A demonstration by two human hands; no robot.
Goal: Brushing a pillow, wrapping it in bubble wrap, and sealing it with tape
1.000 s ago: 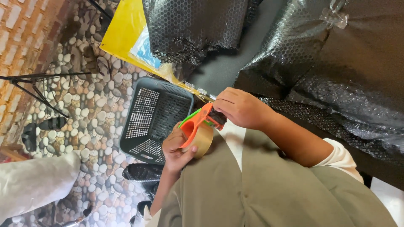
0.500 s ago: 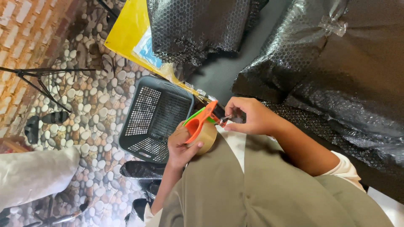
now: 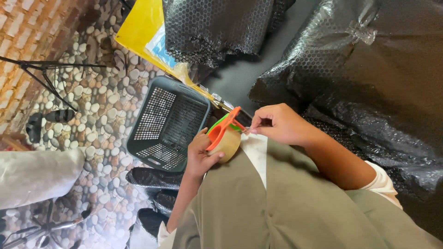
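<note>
My left hand [image 3: 199,156] grips an orange tape dispenser [image 3: 220,130] with a brown tape roll [image 3: 229,146], held close to my olive shirt. My right hand [image 3: 282,124] is just to the right of it, with thumb and fingers pinched on the tape end at the dispenser's front edge. A short strip of tape stretches between the pinch and the dispenser. A green part shows behind the orange frame.
A dark grey perforated plastic basket [image 3: 167,122] sits on the pebble floor left of my hands. Black bubble wrap [image 3: 369,83] covers the right side, and another piece [image 3: 212,27] hangs at the top by a yellow bag [image 3: 138,23]. A tripod leg [image 3: 44,69] stands near the brick wall.
My right hand has shifted slightly right, away from the dispenser, drawing out a short length of tape. My left hand keeps its hold on the dispenser.
</note>
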